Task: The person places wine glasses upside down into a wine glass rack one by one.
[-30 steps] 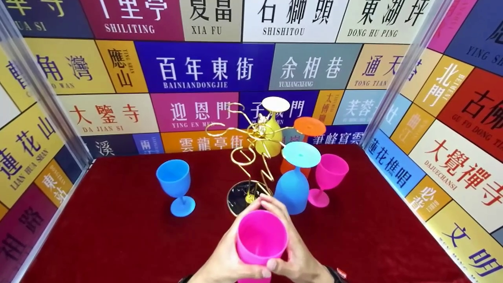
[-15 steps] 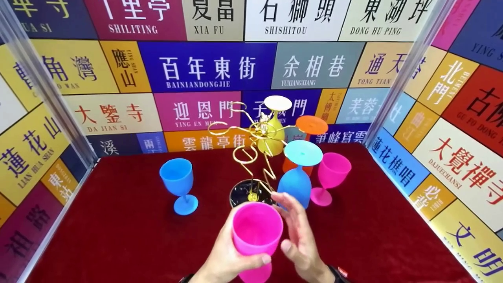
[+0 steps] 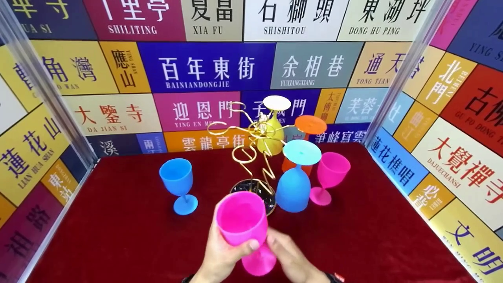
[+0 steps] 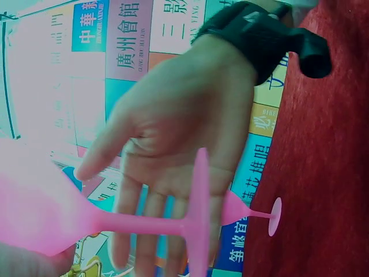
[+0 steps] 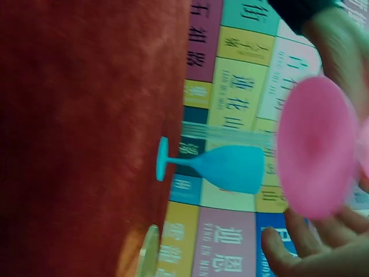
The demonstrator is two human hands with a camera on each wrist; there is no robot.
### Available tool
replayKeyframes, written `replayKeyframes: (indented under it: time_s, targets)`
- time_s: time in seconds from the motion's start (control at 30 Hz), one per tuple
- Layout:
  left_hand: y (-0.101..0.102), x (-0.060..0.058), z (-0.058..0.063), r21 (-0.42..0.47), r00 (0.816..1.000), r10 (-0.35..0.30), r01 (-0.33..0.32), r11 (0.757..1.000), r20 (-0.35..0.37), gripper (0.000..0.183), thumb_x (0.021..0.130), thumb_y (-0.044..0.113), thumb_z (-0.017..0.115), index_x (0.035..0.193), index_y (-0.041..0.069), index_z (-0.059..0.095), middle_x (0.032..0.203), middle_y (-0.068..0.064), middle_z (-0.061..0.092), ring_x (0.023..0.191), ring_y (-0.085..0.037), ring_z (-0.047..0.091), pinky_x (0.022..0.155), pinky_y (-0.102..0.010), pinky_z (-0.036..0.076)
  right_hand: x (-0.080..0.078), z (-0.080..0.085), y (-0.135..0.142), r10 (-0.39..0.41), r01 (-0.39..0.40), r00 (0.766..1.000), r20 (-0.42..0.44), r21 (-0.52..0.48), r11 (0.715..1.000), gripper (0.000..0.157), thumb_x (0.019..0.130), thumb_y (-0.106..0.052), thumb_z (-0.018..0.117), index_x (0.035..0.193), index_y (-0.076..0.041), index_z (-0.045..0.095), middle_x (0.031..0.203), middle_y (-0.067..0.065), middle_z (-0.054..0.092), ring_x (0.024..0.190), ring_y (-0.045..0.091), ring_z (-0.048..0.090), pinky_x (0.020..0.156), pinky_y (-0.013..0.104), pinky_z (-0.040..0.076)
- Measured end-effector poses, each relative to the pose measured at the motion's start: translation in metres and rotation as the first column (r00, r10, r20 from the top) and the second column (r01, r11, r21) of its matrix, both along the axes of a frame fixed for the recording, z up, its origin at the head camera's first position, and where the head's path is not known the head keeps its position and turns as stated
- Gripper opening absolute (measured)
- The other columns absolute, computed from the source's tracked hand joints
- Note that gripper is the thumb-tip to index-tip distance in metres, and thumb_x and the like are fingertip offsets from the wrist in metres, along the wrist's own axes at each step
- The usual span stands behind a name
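A pink goblet (image 3: pixel 241 224) is held tilted over the near part of the table, its bowl up and left, its foot (image 3: pixel 259 261) down and right. My left hand (image 3: pixel 218 251) grips the bowl from the left, thumb across the front. Close by the stem on the right is my right hand (image 3: pixel 292 255); in the left wrist view that hand (image 4: pixel 179 127) shows its palm, with straight fingers behind the stem. Just beyond the bowl stands a gold wire cup rack (image 3: pixel 263 131) on a black round base (image 3: pixel 269 198), partly hidden by the goblet.
An upright blue goblet (image 3: pixel 177 179) stands left of the rack. On the right are an upside-down blue goblet (image 3: pixel 292 190), an upright pink one (image 3: pixel 333 171), and upside-down orange (image 3: pixel 310 125) and yellow (image 3: pixel 271 137) ones. Sign-printed walls (image 3: pixel 208 67) border the red tabletop (image 3: pixel 118 236).
My right hand has come off the bowl and moved down beside the stem. The left hand has carried the pink goblet slightly left and tilted it, showing more of its foot.
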State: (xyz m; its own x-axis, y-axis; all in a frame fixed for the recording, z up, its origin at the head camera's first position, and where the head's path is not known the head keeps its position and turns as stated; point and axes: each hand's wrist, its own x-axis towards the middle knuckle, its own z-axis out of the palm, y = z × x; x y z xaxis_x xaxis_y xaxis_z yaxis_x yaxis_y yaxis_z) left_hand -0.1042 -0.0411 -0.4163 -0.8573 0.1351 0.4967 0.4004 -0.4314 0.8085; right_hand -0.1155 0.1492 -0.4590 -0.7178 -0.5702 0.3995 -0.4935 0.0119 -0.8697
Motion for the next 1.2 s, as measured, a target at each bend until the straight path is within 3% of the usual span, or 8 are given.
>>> replayKeyframes:
  time_s: [0.1,0.2,0.3,0.47,0.7,0.93,1.2]
  targets:
    - [-0.001,0.001,-0.001,0.039,1.0,0.026,-0.027,0.999,0.013,0.087,0.078,0.02,0.084,0.145,0.001,0.031,0.133,-0.02,0.054,0.118,-0.032,0.058,0.097,-0.042,0.053,0.0,-0.007,-0.002,0.035,-0.024,0.988,-0.152,0.077,0.997,0.038,0.106,-0.015,0.036,0.14,-0.011,0.054,0.134,0.006,0.061,0.126,0.018,0.055,0.107,0.033,0.045]
    - [-0.002,0.002,-0.003,0.05,0.999,0.043,-0.044,0.998,0.033,0.086,0.078,0.025,0.083,0.144,0.002,0.032,0.131,-0.018,0.056,0.115,-0.029,0.06,0.096,-0.04,0.054,-0.001,-0.01,-0.004,-0.01,0.059,0.941,-0.337,0.137,0.989,0.029,0.098,-0.007,0.053,0.124,-0.013,0.065,0.118,0.0,0.067,0.114,0.014,0.059,0.097,0.03,0.05]
    - [-0.003,0.002,-0.004,0.04,0.998,0.048,-0.05,0.998,0.05,0.084,0.08,0.029,0.082,0.143,0.001,0.033,0.129,-0.019,0.057,0.113,-0.027,0.062,0.096,-0.039,0.054,-0.002,-0.012,-0.005,-0.019,0.09,0.912,-0.409,0.155,0.984,0.02,0.091,-0.005,0.062,0.107,-0.017,0.067,0.104,-0.003,0.068,0.104,0.012,0.06,0.088,0.026,0.051]
    - [-0.005,0.003,-0.006,0.033,0.998,0.037,-0.039,0.999,0.057,0.083,0.081,0.029,0.081,0.143,0.001,0.033,0.129,-0.017,0.057,0.113,-0.026,0.062,0.096,-0.038,0.054,-0.002,-0.013,-0.004,-0.027,0.11,0.888,-0.459,0.155,0.982,0.015,0.09,-0.002,0.062,0.097,-0.015,0.066,0.098,-0.003,0.067,0.102,0.013,0.061,0.087,0.025,0.052]
    - [-0.005,0.006,-0.008,0.049,0.999,0.009,-0.011,0.999,0.046,0.088,0.08,0.029,0.081,0.146,0.002,0.029,0.132,-0.016,0.056,0.114,-0.026,0.062,0.095,-0.04,0.055,0.0,-0.011,-0.001,-0.031,0.124,0.862,-0.506,0.151,0.981,0.018,0.092,0.0,0.059,0.098,-0.016,0.067,0.101,-0.004,0.068,0.105,0.013,0.062,0.092,0.027,0.051]
    - [-0.005,0.007,-0.01,0.057,0.999,-0.013,0.011,0.998,0.046,0.09,0.08,0.03,0.081,0.147,0.003,0.028,0.133,-0.016,0.055,0.115,-0.026,0.062,0.095,-0.041,0.055,0.001,-0.01,0.002,-0.034,0.13,0.853,-0.521,0.15,0.98,0.017,0.092,0.0,0.059,0.097,-0.014,0.067,0.102,-0.003,0.07,0.105,0.013,0.063,0.091,0.027,0.052]
    - [-0.013,0.004,-0.01,0.032,0.999,-0.054,0.054,0.998,-0.008,0.088,0.083,0.026,0.079,0.149,0.003,0.024,0.137,-0.017,0.051,0.121,-0.027,0.057,0.099,-0.041,0.052,0.0,0.001,0.01,-0.035,0.143,0.862,-0.506,0.178,0.974,0.018,0.093,-0.002,0.059,0.103,-0.013,0.069,0.11,-0.001,0.071,0.109,0.017,0.064,0.093,0.031,0.053]
